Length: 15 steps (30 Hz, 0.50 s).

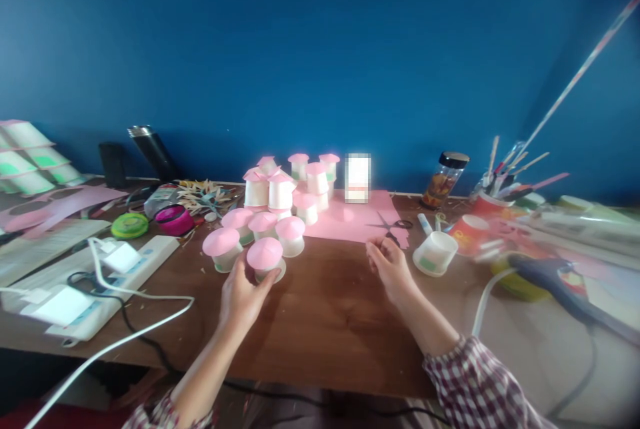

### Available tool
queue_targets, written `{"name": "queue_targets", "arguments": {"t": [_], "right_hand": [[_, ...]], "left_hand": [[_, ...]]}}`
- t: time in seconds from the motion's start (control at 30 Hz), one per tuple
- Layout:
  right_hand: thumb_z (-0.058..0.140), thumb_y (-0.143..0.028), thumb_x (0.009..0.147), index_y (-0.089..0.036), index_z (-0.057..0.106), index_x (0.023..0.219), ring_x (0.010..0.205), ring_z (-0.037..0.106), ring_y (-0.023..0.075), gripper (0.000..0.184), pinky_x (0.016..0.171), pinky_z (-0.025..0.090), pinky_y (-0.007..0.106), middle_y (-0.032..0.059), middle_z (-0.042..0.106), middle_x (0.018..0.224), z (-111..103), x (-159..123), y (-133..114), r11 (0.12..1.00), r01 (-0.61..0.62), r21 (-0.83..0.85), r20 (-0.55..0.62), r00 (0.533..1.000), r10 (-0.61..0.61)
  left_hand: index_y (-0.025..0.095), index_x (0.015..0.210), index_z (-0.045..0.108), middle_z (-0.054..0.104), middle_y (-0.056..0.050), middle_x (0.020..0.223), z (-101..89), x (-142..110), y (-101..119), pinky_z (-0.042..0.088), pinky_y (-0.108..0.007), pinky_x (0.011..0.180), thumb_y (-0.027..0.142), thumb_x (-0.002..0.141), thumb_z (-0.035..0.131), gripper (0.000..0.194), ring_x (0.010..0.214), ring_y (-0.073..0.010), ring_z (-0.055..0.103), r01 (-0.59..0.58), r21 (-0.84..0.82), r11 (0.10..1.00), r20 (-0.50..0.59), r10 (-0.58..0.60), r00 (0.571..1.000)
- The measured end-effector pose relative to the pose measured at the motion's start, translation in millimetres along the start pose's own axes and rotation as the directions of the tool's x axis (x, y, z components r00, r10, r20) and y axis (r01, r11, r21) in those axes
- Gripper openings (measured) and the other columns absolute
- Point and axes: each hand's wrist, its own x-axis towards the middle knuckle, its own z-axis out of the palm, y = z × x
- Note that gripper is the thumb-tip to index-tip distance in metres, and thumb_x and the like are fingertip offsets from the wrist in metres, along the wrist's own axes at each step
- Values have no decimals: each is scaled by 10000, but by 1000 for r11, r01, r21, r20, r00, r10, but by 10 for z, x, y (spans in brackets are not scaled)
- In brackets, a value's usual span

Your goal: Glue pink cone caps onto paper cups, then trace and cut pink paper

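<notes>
My left hand [245, 299] is closed around a white paper cup with a pink paper cone roof [265, 254], at the front of a group of similar cups on the brown table. Just behind it are more roofed cups, such as one roofed cup [290, 235] and another roofed cup [221, 249]. Over the table to the right, my right hand [393, 265] has its fingers curled together; whatever they may hold is hidden. Black-handled scissors [387, 223] lie right behind that hand, on pink paper [373, 205]. An unroofed white paper cup [435, 253] stands to its right.
A white power strip [155, 259] with plugged-in chargers and loose cables lies at left. A glue gun [545, 282] rests at right, near a red cup of tools [493, 205]. A lidded jar [445, 180] and a dark flask [153, 152] stand by the blue wall.
</notes>
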Motion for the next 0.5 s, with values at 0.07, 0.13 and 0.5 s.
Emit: {"name": "queue_targets", "arguments": {"t": [0.07, 0.13, 0.5], "right_hand": [[619, -443, 765, -171, 546, 793, 479, 413, 87, 283, 426, 331, 206, -48, 468, 579, -7, 1, 3, 1000, 9, -22, 9, 1000, -8], [604, -435, 784, -173, 551, 800, 482, 417, 91, 268, 429, 330, 208, -45, 470, 579, -14, 2, 4, 998, 23, -53, 21, 1000, -22], [654, -296, 773, -198, 606, 1123, 868, 628, 225, 367, 779, 480, 341, 88, 666, 1053, 199, -284, -65, 716, 460, -525, 530, 835, -148]], "left_hand": [[209, 1234, 476, 678, -99, 1025, 1, -26, -75, 519, -373, 751, 512, 674, 677, 668, 935, -298, 654, -1, -46, 999, 32, 3, 999], [193, 1261, 424, 635, -128, 1129, -9, -99, -169, 517, -383, 820, 520, 691, 665, 700, 1024, -294, 627, -46, -115, 992, 35, 50, 998], [197, 1196, 533, 553, -117, 1257, 52, -492, -40, 427, -440, 990, 312, 889, 468, 334, 1178, -269, 500, -517, 116, 848, 109, 506, 855]]}}
